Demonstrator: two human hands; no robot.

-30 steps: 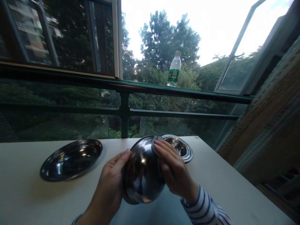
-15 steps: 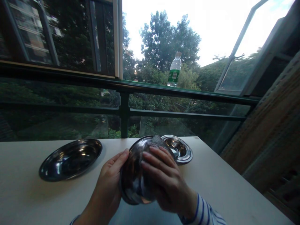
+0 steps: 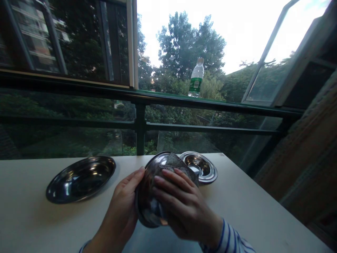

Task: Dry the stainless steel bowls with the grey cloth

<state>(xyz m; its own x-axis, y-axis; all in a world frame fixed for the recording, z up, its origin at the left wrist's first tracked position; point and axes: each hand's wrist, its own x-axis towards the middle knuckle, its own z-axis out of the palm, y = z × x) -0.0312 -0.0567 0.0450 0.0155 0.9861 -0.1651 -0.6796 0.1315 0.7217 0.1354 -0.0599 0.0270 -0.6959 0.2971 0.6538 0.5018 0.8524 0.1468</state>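
Note:
A shiny steel bowl (image 3: 149,202) is tilted up in front of me, its outer side facing my right hand. My left hand (image 3: 124,202) grips the bowl's left rim, thumb on top. Under the fingers of my right hand (image 3: 184,202), a grey mesh scrubbing cloth (image 3: 175,161) lies against the bowl. Those fingers are close together and press the cloth onto the steel; part of the cloth is hidden beneath them.
An oval steel dish (image 3: 81,179) lies on the white table (image 3: 237,211) to the left. Behind the bowl at right sits a round wide-rimmed steel dish (image 3: 210,172). A plastic bottle (image 3: 196,79) stands on the dark railing (image 3: 168,97) beyond the table.
My right hand has slid slightly to the left over the bowl with the mesh cloth, and more of the cloth shows. My left hand keeps its hold on the rim.

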